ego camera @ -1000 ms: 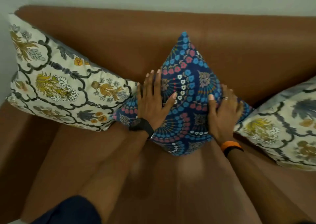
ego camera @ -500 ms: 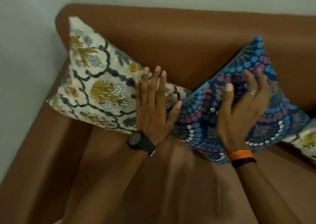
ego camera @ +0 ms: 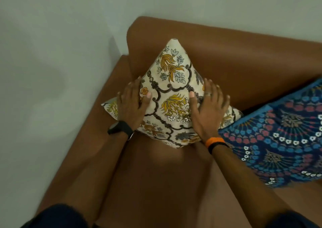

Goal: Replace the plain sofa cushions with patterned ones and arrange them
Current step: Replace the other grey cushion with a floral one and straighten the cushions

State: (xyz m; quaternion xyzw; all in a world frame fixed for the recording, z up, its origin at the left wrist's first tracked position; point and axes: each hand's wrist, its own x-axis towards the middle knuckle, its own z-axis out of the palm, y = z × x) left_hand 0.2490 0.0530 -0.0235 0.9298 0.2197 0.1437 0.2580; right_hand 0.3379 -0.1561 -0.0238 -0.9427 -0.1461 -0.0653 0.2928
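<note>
A cream cushion (ego camera: 171,95) with yellow flowers and dark scrollwork stands on one corner in the sofa's left end, leaning on the backrest. My left hand (ego camera: 131,104) lies flat on its left side, fingers spread. On its right side my right hand (ego camera: 208,109) presses flat, thumb on the front face. Both hands hold the cushion between them. A dark blue cushion (ego camera: 280,133) with red and blue fan motifs rests against the backrest to the right, touching the cream cushion's right corner.
The brown leather sofa (ego camera: 156,184) fills the lower view, with its armrest (ego camera: 104,105) at the left. A pale grey wall (ego camera: 52,53) stands behind and to the left of the sofa.
Both hands left the blue cushion and moved left onto the cream cushion. The cream cushion now stands on its corner. The view swung left toward the sofa's end.
</note>
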